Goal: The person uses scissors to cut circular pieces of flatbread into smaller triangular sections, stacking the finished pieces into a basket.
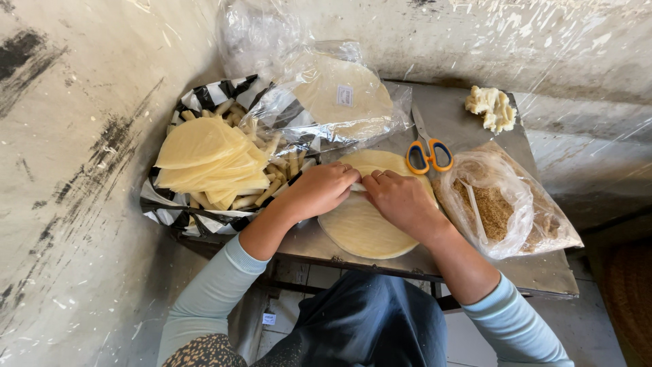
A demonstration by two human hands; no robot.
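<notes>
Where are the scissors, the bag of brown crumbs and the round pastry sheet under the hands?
scissors [429, 155], head view, on the orange handles.
bag of brown crumbs [499, 207], head view, on the crumbs inside.
round pastry sheet [363, 231], head view, on its bare lower half.

a round, pale yellow pastry sheet [363, 228] lies flat on the metal bench [543, 268], near its front edge. its far edge is rolled into a narrow tube [358, 186], pinched under both hands' fingertips.
</notes>
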